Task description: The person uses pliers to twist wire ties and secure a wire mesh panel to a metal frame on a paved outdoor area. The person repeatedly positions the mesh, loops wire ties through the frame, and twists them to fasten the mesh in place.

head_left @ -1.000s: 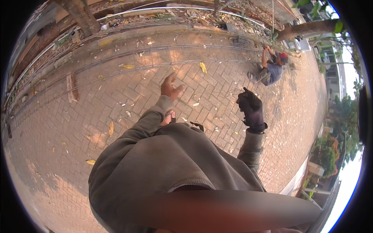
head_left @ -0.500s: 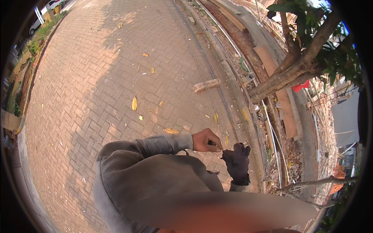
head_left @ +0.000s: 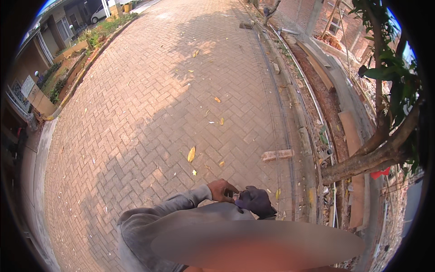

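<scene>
My left hand (head_left: 222,190), bare below a grey sleeve, is closed, its thumb and fingertips pinched together at the fingers of my right hand. My right hand (head_left: 256,201) wears a dark glove and is curled shut, its fingers meeting those of the left in front of my body. A small pale bit shows between the two hands; it is too small to name. Beyond the hands lies a brick-like block (head_left: 277,155) across long thin rods (head_left: 282,113) that run along the right side of the paving.
Block paving (head_left: 149,122) stretches ahead, dotted with yellow leaves (head_left: 191,154). At the right a leaning tree trunk (head_left: 358,165) reaches over a kerb, with planks (head_left: 351,131) and a white pipe (head_left: 312,97) near it. House fronts and a planted verge (head_left: 90,43) line the left.
The view has tilted up and turned, showing more of the road and the houses. My hands have come closer together, with the gloved hand now turned over toward the bare one.
</scene>
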Available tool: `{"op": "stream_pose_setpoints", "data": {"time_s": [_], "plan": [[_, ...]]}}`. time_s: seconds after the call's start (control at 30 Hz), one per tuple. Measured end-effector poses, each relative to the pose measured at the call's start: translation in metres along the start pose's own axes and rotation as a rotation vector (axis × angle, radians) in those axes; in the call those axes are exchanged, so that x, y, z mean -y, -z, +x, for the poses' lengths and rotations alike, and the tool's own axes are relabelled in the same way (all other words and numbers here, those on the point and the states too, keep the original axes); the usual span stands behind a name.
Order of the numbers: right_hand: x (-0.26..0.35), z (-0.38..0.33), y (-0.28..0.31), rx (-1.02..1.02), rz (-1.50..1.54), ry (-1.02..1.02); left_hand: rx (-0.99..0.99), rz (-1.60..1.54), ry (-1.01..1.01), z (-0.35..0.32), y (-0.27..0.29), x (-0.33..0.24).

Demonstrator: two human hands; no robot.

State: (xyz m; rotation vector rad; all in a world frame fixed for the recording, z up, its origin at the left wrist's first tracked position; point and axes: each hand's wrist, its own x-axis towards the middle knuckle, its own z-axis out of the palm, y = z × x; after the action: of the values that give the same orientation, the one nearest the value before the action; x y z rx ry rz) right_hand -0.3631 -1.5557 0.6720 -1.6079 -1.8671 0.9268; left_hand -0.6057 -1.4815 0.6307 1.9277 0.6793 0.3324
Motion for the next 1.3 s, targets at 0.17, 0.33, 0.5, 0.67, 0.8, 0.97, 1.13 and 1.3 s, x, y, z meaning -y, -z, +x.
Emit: {"op": "stream_pose_setpoints", "data": {"time_s": [0.17,0.33,0.5,0.67,0.8,0.97,1.13,1.3], "plan": [[-0.037,0.107,0.061,0.106,-0.064,0.458,-0.236,-0.368,0.263,0.055,0.051,0.026],[-0.08,0.217,0.13,0.176,-0.022,0.477,-0.25,-0.106,0.289,0.131,0.127,0.029],[-0.074,0.32,0.14,0.237,0.113,0.444,-0.385,-0.239,0.244,0.221,0.152,0.017],[-0.094,0.418,0.19,0.119,0.318,0.512,-0.351,-0.397,0.273,0.269,0.187,0.042],[-0.108,0.477,0.17,0.284,0.515,0.403,-0.283,-0.402,0.159,0.336,0.214,0.065],[-0.115,0.574,0.177,0.187,0.36,0.416,-0.268,-0.337,0.036,0.431,0.273,0.111],[-0.089,0.695,0.235,0.03,0.578,0.162,-0.305,-0.603,0.05,0.478,0.391,0.157],[-0.056,0.794,0.203,0.055,0.497,0.391,-0.36,-0.525,-0.056,0.527,0.467,0.174]]}}
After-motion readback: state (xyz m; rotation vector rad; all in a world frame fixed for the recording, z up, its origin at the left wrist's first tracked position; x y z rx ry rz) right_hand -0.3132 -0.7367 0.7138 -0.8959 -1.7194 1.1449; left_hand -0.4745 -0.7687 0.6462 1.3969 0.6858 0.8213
